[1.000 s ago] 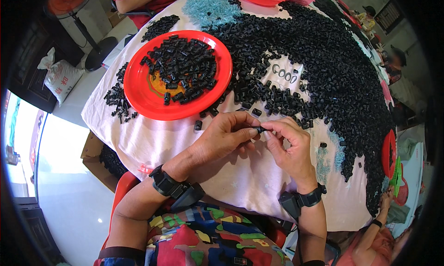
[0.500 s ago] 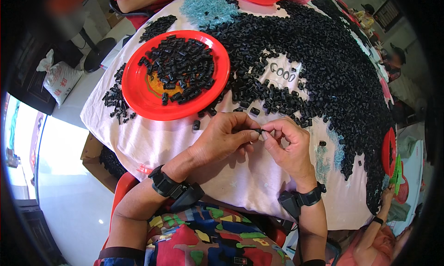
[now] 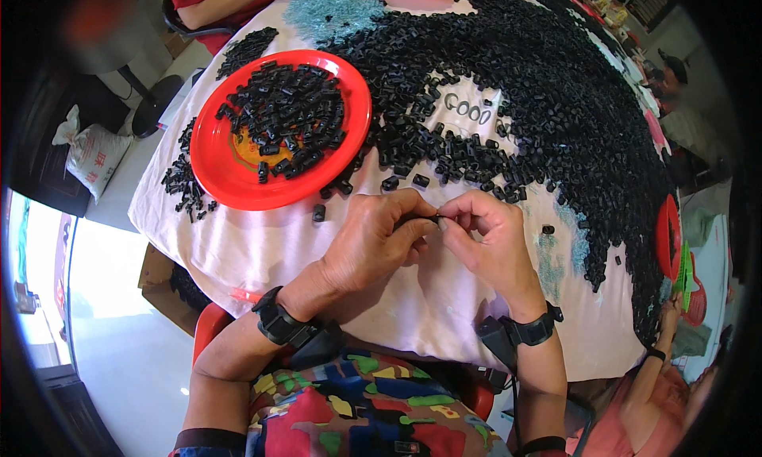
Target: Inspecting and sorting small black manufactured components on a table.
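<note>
Pinching blk part [image 3: 436, 218]: L fingers [image 3: 417, 227], R fingers [image 3: 459, 209] clamped on it; red plate [image 3: 266, 196] w/ blk pcs [image 3: 290, 101].

Left hand [image 3: 384, 235]: I see it pinching a tiny dark piece [image 3: 436, 217].
Right hand [image 3: 486, 233]: fingertips closed on that same piece!
Round red plastic plate [image 3: 208, 157]: beyond the left hand, heaped with small black plastic parts [image 3: 294, 100].
Pale pink cloth [image 3: 381, 322]: I see more black parts spread across it.

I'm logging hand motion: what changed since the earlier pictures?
The view shifted: the red plate sits further left in the picture. Nothing was visibly taken up or let go. The left hand and right hand still pinch a small dark piece; black parts remain on the plate.
</note>
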Available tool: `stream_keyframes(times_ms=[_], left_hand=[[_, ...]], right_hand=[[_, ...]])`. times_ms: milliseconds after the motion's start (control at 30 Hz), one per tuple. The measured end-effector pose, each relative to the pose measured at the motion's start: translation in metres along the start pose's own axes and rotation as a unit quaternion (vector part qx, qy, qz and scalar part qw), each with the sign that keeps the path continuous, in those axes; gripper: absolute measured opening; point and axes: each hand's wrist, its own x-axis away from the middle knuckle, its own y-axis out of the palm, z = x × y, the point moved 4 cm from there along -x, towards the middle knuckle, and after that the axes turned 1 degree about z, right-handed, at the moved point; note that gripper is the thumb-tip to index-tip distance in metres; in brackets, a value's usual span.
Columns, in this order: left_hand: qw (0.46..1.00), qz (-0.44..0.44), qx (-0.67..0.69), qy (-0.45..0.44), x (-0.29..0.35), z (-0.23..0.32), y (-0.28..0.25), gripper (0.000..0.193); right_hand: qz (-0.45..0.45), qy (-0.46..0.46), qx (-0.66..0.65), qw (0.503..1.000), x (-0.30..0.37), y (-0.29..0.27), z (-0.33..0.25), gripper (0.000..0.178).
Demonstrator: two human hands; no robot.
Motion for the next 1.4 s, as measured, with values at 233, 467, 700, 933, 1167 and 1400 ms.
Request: stream_keyframes(times_ms=[233, 467, 700, 933, 1167, 1400], left_hand=[[0.980, 0.056, 0.182, -0.061, -0.005, -0.010, 0.012, 0.017], [0.925, -0.029, 0.366, -0.102, 0.001, -0.004, 0.013, 0.021], [0.915, -0.046, 0.385, -0.114, 0.002, -0.003, 0.011, 0.022], [0.913, -0.057, 0.386, -0.114, -0.001, -0.003, 0.014, 0.025], [0.924, -0.083, 0.346, -0.138, 0.008, 0.005, 0.009, 0.035], [0.916, -0.101, 0.366, -0.127, 0.009, 0.007, 0.012, 0.036]], right_hand=[[0.061, -0.004, -0.012, 0.998, -0.002, -0.002, 0.005, 0.019], [0.047, -0.100, 0.096, 0.989, 0.000, -0.001, -0.011, 0.029], [0.030, -0.111, 0.110, 0.987, -0.001, 0.003, -0.015, 0.043], [0.042, -0.135, 0.108, 0.984, -0.001, 0.009, -0.004, 0.049], [0.040, -0.099, 0.088, 0.990, -0.001, 0.005, -0.008, 0.046], [0.037, -0.224, 0.179, 0.957, -0.002, 0.007, -0.013, 0.041]])
